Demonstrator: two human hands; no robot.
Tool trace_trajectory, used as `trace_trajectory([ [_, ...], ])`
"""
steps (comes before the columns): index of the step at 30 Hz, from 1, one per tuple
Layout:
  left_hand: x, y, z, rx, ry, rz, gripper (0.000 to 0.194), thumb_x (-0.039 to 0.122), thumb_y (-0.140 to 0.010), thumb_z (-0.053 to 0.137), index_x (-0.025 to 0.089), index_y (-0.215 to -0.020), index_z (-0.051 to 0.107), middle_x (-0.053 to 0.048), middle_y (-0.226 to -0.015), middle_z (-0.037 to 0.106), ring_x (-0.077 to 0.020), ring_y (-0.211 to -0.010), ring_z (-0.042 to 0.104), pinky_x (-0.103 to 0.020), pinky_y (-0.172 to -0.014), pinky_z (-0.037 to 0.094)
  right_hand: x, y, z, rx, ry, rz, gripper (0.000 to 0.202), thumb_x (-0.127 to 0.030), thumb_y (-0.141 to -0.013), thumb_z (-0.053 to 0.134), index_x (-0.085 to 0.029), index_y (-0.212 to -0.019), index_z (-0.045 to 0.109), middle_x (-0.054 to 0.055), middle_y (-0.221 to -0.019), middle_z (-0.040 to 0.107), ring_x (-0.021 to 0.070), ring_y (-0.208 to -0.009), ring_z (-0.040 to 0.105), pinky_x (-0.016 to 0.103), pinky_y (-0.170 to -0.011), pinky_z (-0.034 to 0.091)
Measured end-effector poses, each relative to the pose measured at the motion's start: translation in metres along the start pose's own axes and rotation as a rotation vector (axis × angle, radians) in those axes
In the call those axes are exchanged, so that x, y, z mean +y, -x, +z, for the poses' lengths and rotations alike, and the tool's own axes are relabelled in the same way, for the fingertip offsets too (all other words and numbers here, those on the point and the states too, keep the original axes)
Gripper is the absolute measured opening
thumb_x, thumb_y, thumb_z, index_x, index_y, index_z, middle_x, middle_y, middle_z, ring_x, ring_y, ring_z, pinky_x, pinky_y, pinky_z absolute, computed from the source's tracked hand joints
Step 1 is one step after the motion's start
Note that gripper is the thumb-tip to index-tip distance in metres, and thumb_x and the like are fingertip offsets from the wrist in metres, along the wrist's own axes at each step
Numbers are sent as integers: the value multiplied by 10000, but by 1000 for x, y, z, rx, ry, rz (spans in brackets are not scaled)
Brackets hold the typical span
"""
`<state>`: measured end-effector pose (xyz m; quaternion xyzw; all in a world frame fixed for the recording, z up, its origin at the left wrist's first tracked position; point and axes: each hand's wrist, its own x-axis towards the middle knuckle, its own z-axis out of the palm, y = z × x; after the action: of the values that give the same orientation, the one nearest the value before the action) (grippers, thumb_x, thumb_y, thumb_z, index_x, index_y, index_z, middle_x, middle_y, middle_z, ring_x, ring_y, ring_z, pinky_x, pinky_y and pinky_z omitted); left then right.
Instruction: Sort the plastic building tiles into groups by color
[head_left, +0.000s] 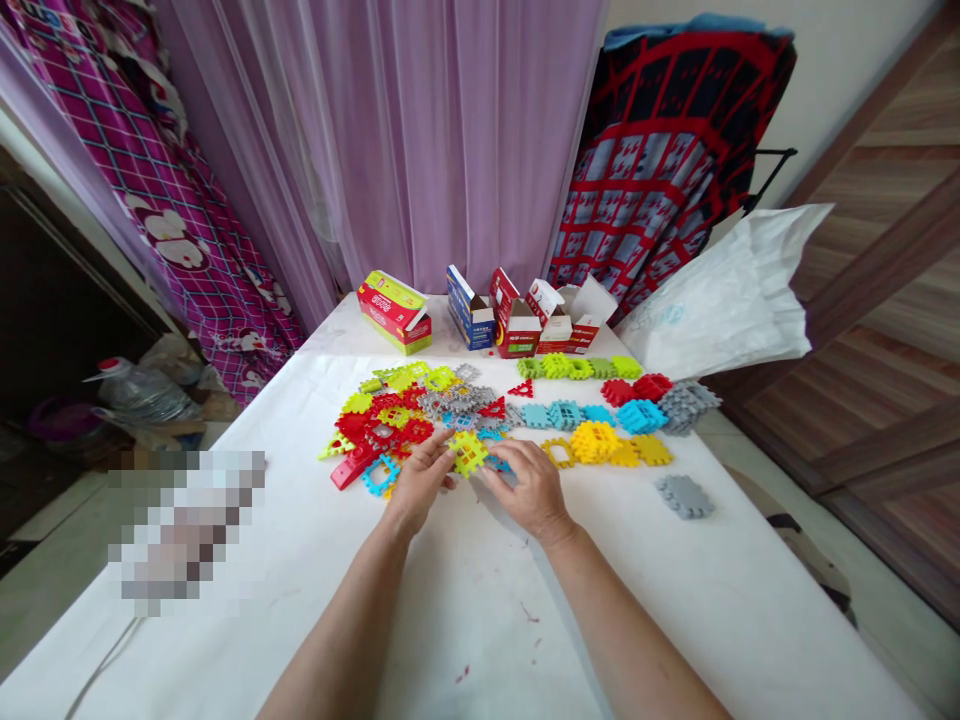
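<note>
A yellow-green window-shaped building tile with notched edges is held up between my two hands. My left hand pinches its left edge, fingers closed. On the other side, my right hand has thumb and fingers closed at the tile's right edge. Behind my left hand lies a mixed heap of red, grey, blue and yellow-green tiles. Beyond my right hand, tiles are grouped by colour: green, blue, yellow, red and grey.
Several opened cardboard boxes, among them a red and yellow one and a blue one, stand along the back. A white bag leans at the right edge. Grey tiles lie at right; a pixelated patch covers something at left.
</note>
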<state>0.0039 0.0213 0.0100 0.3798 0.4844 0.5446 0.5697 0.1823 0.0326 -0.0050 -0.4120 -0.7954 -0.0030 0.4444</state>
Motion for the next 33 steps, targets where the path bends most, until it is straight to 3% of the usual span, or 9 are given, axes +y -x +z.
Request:
trace_trajectory([
  [4, -2, -2, -1, -8, -86, 58, 501, 465, -642, 752, 180, -1013, 571, 56, -694, 596, -47, -455, 464, -163, -371, 334, 0, -11, -17, -87, 33, -43, 341, -292, -844, 621, -208, -1174, 621, 97, -1185, 635, 251, -1102, 561, 427, -973, 455],
  [7, -1, -1, 1, -62, -140, 41, 451, 463, -660, 733, 186, -952, 530, 72, -662, 593, -24, -379, 385, -160, -350, 291, -1, -18, -27, -254, 47, -113, 474, -256, -823, 649, -236, -1287, 556, 79, -1298, 588, 261, -1200, 499, 459, -1029, 409],
  [12, 1, 3, 5, -94, -168, 18, 440, 464, -676, 716, 186, -949, 512, 70, -656, 600, -20, -371, 380, -158, -357, 280, -9, -25, -37, -504, 98, -159, 480, -262, -810, 689, -236, -1270, 556, 82, -1274, 600, 268, -1177, 506, 441, -952, 441],
  [17, -7, 4, 10, -140, -183, 15, 423, 456, -694, 703, 197, -962, 502, 68, -653, 606, -16, -367, 383, -151, -365, 280, -23, -33, -45, -608, 234, -126, 506, -277, -787, 702, -191, -1253, 525, 103, -1178, 610, 274, -1067, 541, 415, -872, 449],
  [22, -11, 7, 14, -171, -168, -9, 527, 551, -707, 680, 187, -1050, 514, 69, -624, 567, -46, -387, 434, -162, -348, 341, -29, -41, -53, -704, 313, -154, 361, -291, -746, 713, -187, -1071, 594, 86, -1072, 609, 261, -974, 552, 391, -815, 444],
  [24, -10, 9, 15, -160, -134, 2, 584, 576, -737, 652, 185, -1147, 512, -4, -771, 645, -98, -536, 581, -181, -403, 433, -16, -49, -59, -722, 307, -144, 390, -317, -736, 717, -192, -1086, 598, 77, -1050, 612, 254, -966, 556, 378, -814, 444],
  [27, -12, 13, 17, -75, -119, 81, 554, 557, -815, 581, 197, -1230, 505, -112, -1073, 671, -181, -823, 673, -233, -526, 535, 28, -72, -74, -671, 342, -67, 460, -322, -745, 700, -200, -1175, 591, 88, -1118, 615, 258, -1037, 557, 371, -871, 438],
  [30, -24, 14, 18, 25, -215, 226, 442, 505, -868, 530, 206, -1192, 548, -98, -1031, 690, -182, -815, 678, -261, -568, 560, 92, -105, -91, -609, 456, 79, 480, -290, -770, 653, -187, -1233, 580, 115, -1210, 602, 270, -1103, 558, 375, -933, 430],
  [33, -39, 13, 14, 34, -381, 381, 349, 434, -894, 522, 228, -1170, 575, -63, -924, 702, -160, -737, 679, -230, -524, 552, 150, -134, -100, -630, 512, 180, 534, -247, -758, 646, -170, -1278, 553, 130, -1253, 590, 279, -1137, 560, 375, -955, 434],
])
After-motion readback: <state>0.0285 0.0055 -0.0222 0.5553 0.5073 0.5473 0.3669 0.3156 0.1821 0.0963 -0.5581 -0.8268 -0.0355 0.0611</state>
